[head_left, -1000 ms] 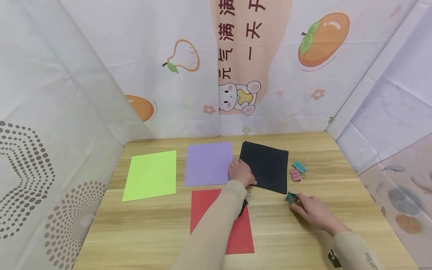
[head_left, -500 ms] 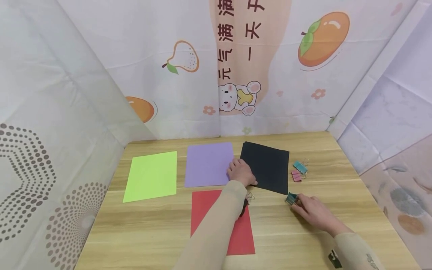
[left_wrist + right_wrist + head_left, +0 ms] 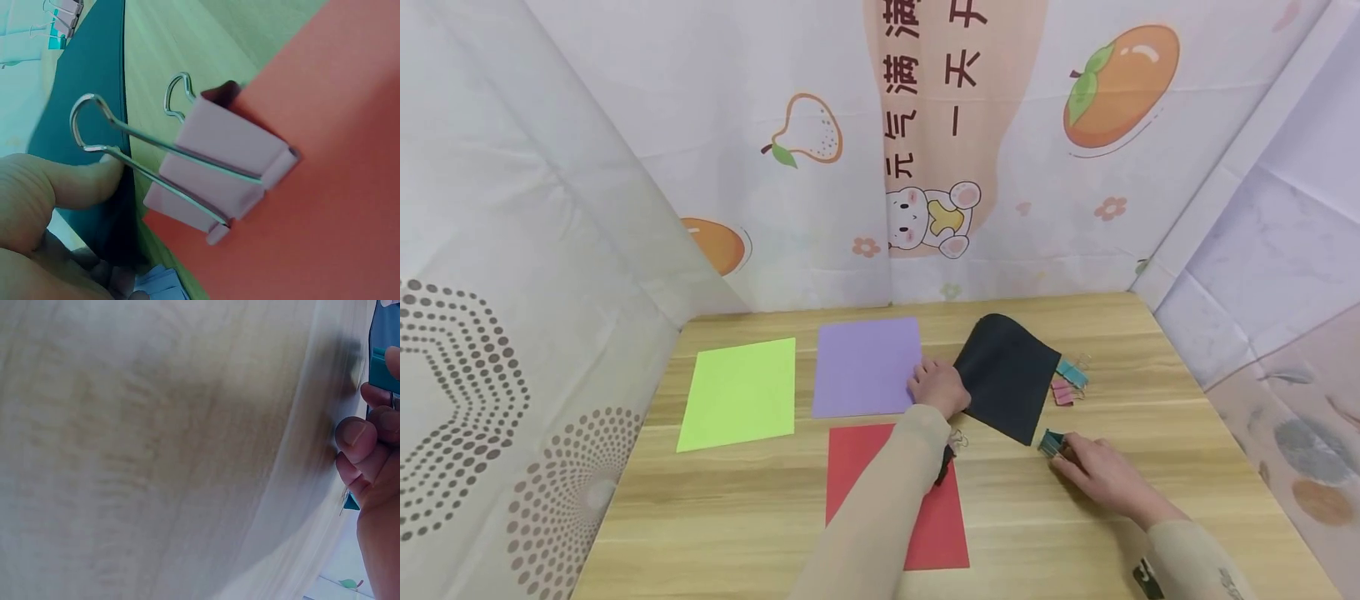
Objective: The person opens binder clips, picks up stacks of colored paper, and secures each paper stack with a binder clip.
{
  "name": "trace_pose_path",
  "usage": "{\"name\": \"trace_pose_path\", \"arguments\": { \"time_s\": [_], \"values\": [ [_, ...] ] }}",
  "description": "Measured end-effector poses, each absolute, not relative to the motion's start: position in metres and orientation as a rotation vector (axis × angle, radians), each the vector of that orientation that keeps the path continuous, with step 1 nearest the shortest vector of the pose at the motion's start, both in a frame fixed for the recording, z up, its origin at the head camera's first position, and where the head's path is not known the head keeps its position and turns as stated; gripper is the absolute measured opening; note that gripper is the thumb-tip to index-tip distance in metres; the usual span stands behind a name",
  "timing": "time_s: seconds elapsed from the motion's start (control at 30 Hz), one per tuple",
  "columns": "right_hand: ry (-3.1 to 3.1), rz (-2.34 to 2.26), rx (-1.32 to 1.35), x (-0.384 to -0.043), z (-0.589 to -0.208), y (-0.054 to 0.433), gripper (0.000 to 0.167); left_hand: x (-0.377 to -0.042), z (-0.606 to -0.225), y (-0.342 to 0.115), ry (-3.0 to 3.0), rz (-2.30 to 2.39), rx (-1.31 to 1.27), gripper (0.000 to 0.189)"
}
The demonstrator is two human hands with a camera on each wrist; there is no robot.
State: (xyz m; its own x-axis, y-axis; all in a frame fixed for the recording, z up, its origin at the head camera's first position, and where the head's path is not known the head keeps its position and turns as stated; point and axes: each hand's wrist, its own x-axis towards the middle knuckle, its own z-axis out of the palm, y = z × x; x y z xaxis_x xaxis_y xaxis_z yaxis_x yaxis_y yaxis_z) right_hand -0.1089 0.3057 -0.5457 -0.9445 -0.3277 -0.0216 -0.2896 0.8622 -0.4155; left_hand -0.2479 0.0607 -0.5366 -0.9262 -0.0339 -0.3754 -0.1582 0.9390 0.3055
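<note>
My left hand [image 3: 938, 387] grips the left edge of the black paper [image 3: 1011, 375], whose far left corner curls up. In the left wrist view the thumb lies on the paper's edge, with the other fingers curled at its far side. Beside that hand, a pink binder clip [image 3: 212, 156] is clamped on a corner of the red paper [image 3: 940, 525], largely covered by the left forearm in the head view. Near the black paper's front right corner, my right hand [image 3: 1101, 471] pinches a dark green binder clip [image 3: 1050, 442] by its handles.
A purple sheet [image 3: 867, 367] lies left of the black paper, and a yellow-green sheet [image 3: 739, 396] farther left. A turquoise binder clip [image 3: 1072, 373] and a pink one [image 3: 1063, 393] lie just right of the black paper. Patterned curtains [image 3: 820, 275] enclose the wooden table.
The black paper has shifted and turned to the right, and its far left corner has curled. Both hands have stayed almost in place, the right one still holding the green binder clip.
</note>
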Motion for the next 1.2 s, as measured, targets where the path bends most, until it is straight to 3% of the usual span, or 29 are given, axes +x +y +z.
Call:
{"name": "trace_pose_path", "arguments": {
  "time_s": [0.2,0.47,1.0,1.2],
  "values": [
    [2.936,-0.647,-0.498,-0.108,-0.544,0.306,0.021,-0.242,-0.531,0.053,2.734,0.498,-0.111,0.027],
    [2.913,-0.633,-0.488,-0.108,-0.543,0.303,0.021,-0.234,-0.521,0.039,2.734,0.561,-0.091,0.016],
    [2.944,-0.684,-0.540,-0.109,-0.541,0.300,0.020,-0.235,-0.516,0.018,2.753,0.689,-0.140,0.011],
    [2.947,-0.719,-0.547,-0.111,-0.540,0.298,0.021,-0.233,-0.515,0.008,2.741,0.883,-0.128,0.028]
  ]
}}
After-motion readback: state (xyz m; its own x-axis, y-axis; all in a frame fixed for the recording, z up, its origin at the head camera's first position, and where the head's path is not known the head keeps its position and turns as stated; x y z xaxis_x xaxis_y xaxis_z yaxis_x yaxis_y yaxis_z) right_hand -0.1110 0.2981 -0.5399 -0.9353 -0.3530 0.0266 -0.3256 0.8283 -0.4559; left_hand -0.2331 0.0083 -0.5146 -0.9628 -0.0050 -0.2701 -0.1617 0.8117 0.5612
